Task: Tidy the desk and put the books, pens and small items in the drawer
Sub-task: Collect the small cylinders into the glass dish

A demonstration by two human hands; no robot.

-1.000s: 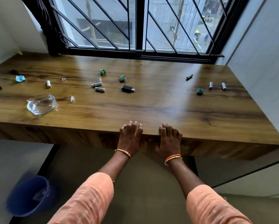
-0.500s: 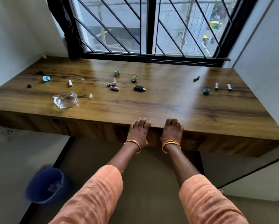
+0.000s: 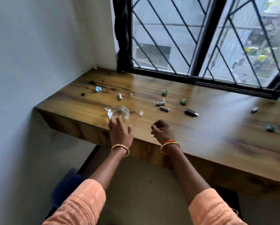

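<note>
Left hand (image 3: 119,133) over desk (image 3: 201,143) front edge, fingers spread, tips reaching the clear glass dish (image 3: 118,112) at its 12 o'clock; contact unclear through blur. Right hand (image 3: 162,132) at 3 o'clock of the left, fingers curled, empty. Small batteries (image 3: 164,108), black adapter (image 3: 191,112) and green scraps (image 3: 183,101) scattered toward 1 o'clock.

A barred window (image 3: 201,46) with black diagonal grilles runs along the far edge of the wooden desk. To the window's left, a dark curtain (image 3: 122,34) hangs bunched against its frame, and a plain white wall (image 3: 38,54) stretches out beyond that. Well below the window, down on the floor, sits what looks like a blue bin (image 3: 66,187), though it is blurred.
</note>
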